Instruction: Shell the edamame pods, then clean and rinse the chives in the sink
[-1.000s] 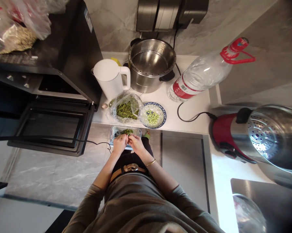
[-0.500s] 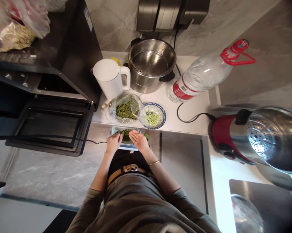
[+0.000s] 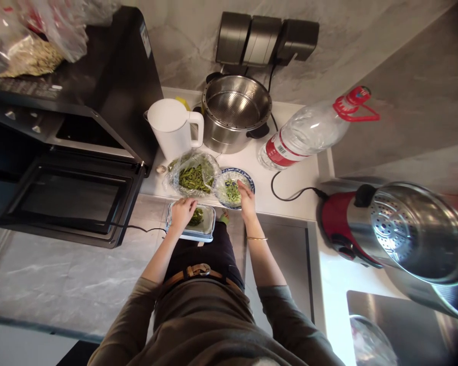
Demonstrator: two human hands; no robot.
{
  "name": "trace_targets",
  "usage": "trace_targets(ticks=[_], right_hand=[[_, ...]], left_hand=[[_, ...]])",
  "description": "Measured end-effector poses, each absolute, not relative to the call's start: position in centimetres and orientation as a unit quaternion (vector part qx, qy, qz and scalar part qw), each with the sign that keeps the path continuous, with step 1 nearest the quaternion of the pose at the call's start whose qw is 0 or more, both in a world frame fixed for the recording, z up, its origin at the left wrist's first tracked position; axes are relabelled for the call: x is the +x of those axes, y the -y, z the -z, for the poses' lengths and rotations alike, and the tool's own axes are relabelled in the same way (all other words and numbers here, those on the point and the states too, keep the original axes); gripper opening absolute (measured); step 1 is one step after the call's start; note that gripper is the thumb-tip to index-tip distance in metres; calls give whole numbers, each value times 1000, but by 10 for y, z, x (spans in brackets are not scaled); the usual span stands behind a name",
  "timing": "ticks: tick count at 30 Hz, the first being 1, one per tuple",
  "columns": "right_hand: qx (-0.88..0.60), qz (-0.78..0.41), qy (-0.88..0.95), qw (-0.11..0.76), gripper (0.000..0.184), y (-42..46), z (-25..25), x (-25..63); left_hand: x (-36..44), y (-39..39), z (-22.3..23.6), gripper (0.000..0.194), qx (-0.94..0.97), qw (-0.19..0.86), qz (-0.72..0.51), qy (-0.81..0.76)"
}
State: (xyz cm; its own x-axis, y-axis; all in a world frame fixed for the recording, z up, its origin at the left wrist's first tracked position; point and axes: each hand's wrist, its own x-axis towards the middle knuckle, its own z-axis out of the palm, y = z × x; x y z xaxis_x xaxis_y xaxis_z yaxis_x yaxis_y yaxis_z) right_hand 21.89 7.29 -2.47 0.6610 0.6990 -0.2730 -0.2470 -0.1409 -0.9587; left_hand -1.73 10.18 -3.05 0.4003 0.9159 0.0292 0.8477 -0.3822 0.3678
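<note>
At the right edge of the blue-rimmed plate [image 3: 251,176] is my right hand [image 3: 247,202], turned on its side with its fingers stretched over the dish. Shelled green beans [image 3: 232,192] lie on the plate beside my fingertips. My left hand [image 3: 183,212] is closed in a pinch above the left side of a shallow tray [image 3: 192,236]; whatever is between its fingers is hidden. Green pods [image 3: 196,217] rest inside that tray. Behind it, a clear plastic bag [image 3: 171,180] full of green bean pods [image 3: 192,178] sits on the counter, touching the plate.
A white jug [image 3: 171,129] and a steel pot [image 3: 229,137] stand behind the bag. The large water bottle [image 3: 305,134] leans in view at right, near a red steamer [image 3: 337,218]. An oven door [image 3: 72,203] hangs lowered at left.
My right hand has moved from above the tray, where it lay palm up with beans on it, forward and right to the plate. My left hand stays near the tray.
</note>
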Motion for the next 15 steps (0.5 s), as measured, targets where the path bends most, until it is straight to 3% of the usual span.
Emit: trace_targets(ticks=[2,5,11,15], right_hand=[[-675,-336,231,615,28,-74,26,213],[-656,-305,334,605,27,-77,21,194],[-598,-400,487,496,25,-85,14,162],[-604,-418,462,498,25,-81,15,158]], left_hand=[[-5,-119,26,28,812,132,-155,-547],[13,-145,28,28,786,132,-109,-595],[29,-161,44,20,775,148,-10,-614],[29,-159,50,17,767,168,-32,-618]])
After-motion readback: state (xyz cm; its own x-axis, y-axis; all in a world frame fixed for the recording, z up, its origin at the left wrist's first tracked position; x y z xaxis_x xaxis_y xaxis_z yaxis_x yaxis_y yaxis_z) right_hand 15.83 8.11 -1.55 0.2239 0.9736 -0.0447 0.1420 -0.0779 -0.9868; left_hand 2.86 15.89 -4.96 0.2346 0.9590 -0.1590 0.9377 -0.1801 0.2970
